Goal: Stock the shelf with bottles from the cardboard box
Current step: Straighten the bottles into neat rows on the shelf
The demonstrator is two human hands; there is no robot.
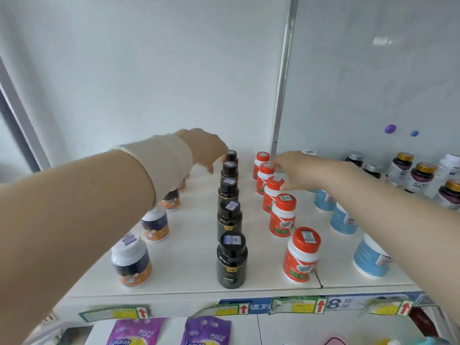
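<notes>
Five dark bottles with black caps and five white bottles with red caps and red labels stand upright on the white shelf, caps up, in two straight rows running from its front edge to its back edge. The left hand reaches to the rearmost dark bottle, fingers hanging beside it; I cannot tell whether they hold it. The right hand pinches the cap of the third red-capped bottle from the back between thumb and curled fingers.
</notes>
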